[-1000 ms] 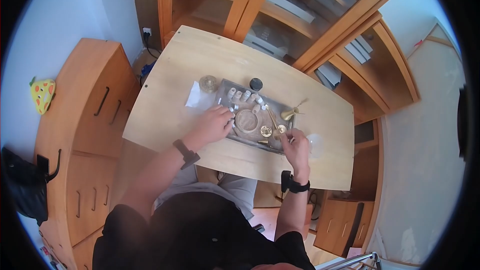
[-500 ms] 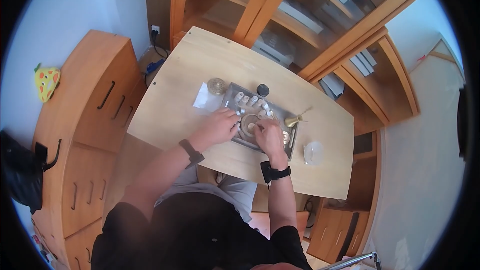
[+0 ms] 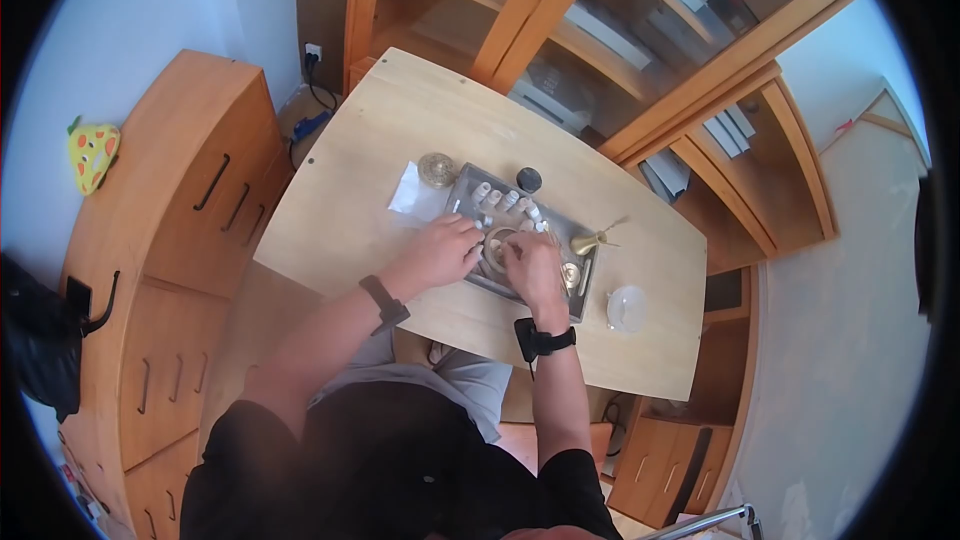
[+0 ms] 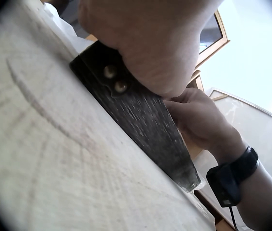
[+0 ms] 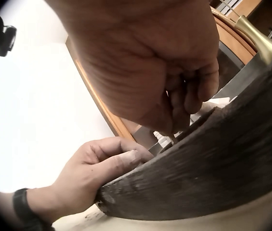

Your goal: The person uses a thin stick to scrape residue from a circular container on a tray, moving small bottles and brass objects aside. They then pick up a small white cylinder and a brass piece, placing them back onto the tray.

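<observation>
A dark grey tray (image 3: pixel 500 288) on the table holds a round bowl (image 3: pixel 487 254), small white vials (image 3: pixel 508 202) and a brass disc (image 3: pixel 570 275). Over the bowl my right hand (image 3: pixel 535 268) pinches a small pale item; its exact shape is hidden. In the right wrist view that hand (image 5: pixel 145 67) hangs above the tray wall (image 5: pixel 198 178), thumb and fingertips together. My left hand (image 3: pixel 440 252) rests at the tray's near-left side beside the bowl, fingers loosely bent; its fingertips are partly hidden. In the left wrist view, the hand (image 4: pixel 150 43) covers the tray's contents.
A brass vase (image 3: pixel 586 243) with thin sticks stands at the tray's right end. Around the tray are a black round jar (image 3: pixel 529 180), a patterned glass jar (image 3: pixel 436 170), white paper (image 3: pixel 408 192) and a clear cup (image 3: pixel 626 308). Glass-door cabinets (image 3: pixel 600 40) are behind the table.
My right hand has moved left from the brass pieces to above the bowl and has shifted slightly there since. My left hand has stayed by the bowl. The head view has turned a little.
</observation>
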`<state>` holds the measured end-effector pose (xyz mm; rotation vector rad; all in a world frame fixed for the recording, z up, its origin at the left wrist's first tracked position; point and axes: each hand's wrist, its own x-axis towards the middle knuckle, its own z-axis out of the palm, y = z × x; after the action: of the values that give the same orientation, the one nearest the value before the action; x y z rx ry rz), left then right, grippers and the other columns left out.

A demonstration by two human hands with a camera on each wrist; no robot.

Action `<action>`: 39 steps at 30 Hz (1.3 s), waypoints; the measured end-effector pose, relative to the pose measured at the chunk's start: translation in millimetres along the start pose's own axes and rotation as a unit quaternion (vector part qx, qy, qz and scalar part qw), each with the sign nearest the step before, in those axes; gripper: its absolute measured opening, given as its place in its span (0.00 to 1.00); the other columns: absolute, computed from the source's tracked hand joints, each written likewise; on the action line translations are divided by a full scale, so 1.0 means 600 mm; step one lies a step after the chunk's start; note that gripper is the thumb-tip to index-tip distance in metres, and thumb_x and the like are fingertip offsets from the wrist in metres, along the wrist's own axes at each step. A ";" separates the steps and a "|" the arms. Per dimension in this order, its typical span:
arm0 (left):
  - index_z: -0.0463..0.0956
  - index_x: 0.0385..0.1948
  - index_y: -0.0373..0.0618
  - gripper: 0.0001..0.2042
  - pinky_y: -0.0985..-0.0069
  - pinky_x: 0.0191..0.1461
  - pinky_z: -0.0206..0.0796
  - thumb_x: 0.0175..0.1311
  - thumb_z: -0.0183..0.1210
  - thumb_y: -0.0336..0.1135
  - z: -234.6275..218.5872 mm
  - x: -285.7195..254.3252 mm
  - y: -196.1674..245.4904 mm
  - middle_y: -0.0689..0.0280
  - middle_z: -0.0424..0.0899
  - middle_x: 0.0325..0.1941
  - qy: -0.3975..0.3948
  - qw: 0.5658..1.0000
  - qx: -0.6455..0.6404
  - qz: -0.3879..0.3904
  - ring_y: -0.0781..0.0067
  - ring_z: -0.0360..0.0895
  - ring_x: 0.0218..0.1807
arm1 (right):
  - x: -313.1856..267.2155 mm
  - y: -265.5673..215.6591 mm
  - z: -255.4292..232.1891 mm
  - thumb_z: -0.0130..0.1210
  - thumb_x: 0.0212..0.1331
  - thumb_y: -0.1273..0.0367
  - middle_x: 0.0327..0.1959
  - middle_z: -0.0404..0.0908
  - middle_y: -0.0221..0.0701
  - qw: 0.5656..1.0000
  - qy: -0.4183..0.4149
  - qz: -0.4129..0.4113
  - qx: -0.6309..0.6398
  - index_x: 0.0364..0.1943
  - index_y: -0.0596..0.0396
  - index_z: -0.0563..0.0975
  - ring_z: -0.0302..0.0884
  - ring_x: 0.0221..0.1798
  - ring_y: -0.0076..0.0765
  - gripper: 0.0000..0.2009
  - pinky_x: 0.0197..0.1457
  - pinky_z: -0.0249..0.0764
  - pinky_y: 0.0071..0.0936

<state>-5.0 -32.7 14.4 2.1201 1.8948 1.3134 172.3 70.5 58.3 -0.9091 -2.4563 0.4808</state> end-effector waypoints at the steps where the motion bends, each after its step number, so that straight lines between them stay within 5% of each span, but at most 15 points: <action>1: 0.82 0.36 0.39 0.08 0.61 0.53 0.75 0.57 0.64 0.31 0.000 0.001 0.000 0.58 0.82 0.37 0.001 1.000 0.000 0.003 0.55 0.80 0.45 | -0.001 0.000 0.000 0.64 0.56 0.72 0.35 0.86 0.43 1.000 -0.009 0.006 -0.001 0.33 0.57 0.86 0.82 0.43 0.54 0.04 0.51 0.77 0.45; 16: 0.82 0.35 0.39 0.07 0.61 0.52 0.75 0.56 0.64 0.31 0.002 0.000 0.001 0.58 0.82 0.37 -0.004 1.000 0.004 -0.004 0.55 0.80 0.45 | -0.015 0.006 -0.012 0.65 0.58 0.72 0.35 0.86 0.42 0.999 0.032 -0.010 0.019 0.36 0.58 0.86 0.82 0.43 0.52 0.05 0.49 0.78 0.44; 25: 0.82 0.34 0.39 0.06 0.61 0.49 0.74 0.57 0.64 0.30 0.004 0.001 -0.001 0.58 0.82 0.35 0.011 1.000 0.002 0.010 0.54 0.80 0.42 | -0.028 0.002 -0.025 0.64 0.56 0.72 0.32 0.85 0.42 1.000 -0.014 -0.015 -0.019 0.34 0.58 0.85 0.82 0.42 0.52 0.04 0.48 0.78 0.43; 39: 0.83 0.34 0.40 0.06 0.62 0.49 0.74 0.58 0.64 0.31 0.002 0.000 -0.003 0.59 0.82 0.35 0.008 1.000 0.009 0.012 0.55 0.80 0.42 | -0.002 0.038 -0.002 0.63 0.56 0.71 0.32 0.86 0.48 0.997 0.054 0.010 -0.046 0.31 0.60 0.85 0.82 0.40 0.58 0.05 0.49 0.78 0.47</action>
<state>-5.7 -31.4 12.9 2.1536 1.9003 1.3281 185.6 86.3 48.0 -0.9707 -2.3887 0.3191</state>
